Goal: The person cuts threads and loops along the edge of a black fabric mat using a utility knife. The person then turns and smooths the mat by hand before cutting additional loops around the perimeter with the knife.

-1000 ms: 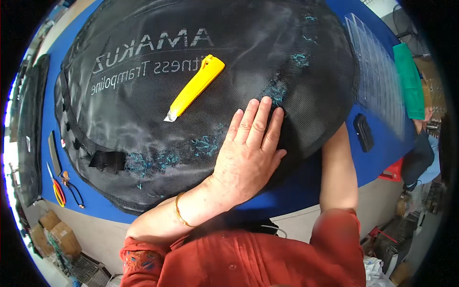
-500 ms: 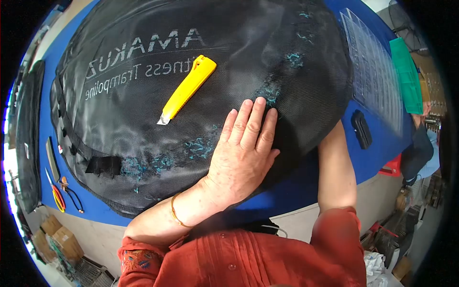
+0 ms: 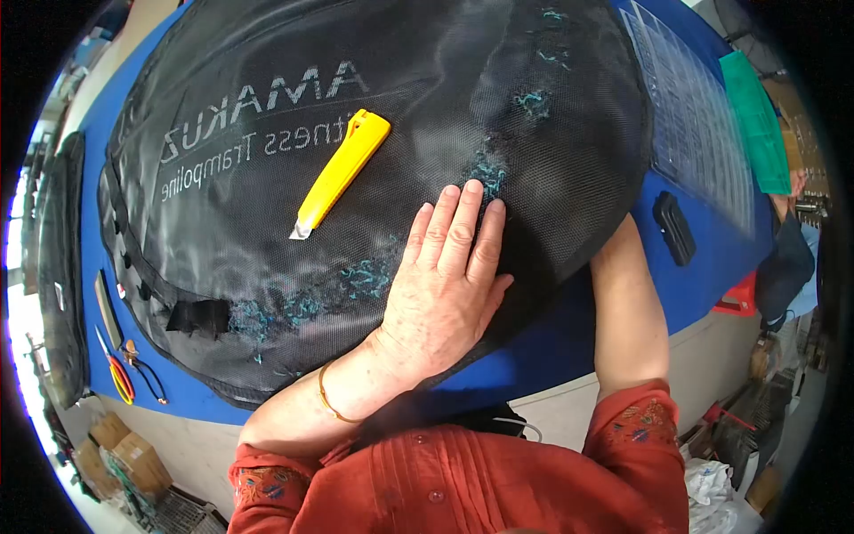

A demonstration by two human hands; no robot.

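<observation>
A large round black mesh bag [image 3: 418,53] with mirrored white lettering covers much of the blue table. My left hand [image 3: 440,280] lies flat on its near part, fingers spread slightly and pointing away from me. Teal thread scraps [image 3: 365,280] are scattered on the mesh on both sides of this hand. A yellow utility knife [image 3: 342,173] rests on the bag to the hand's left, its blade tip toward me. My right forearm [image 3: 627,303] reaches under the bag's right edge, and the mesh hides the hand itself.
Red-handled scissors [image 3: 117,374], a dark strip [image 3: 108,310] and a small corded tool lie at the left on the blue table [image 3: 534,374]. On the right are a black case [image 3: 673,229], clear plastic trays [image 3: 694,133] and a green bin [image 3: 756,125]. Another person stands beyond.
The bag, the knife and my left hand appear slightly further left in view, the hand still flat on the mesh. My right forearm stays under the edge.
</observation>
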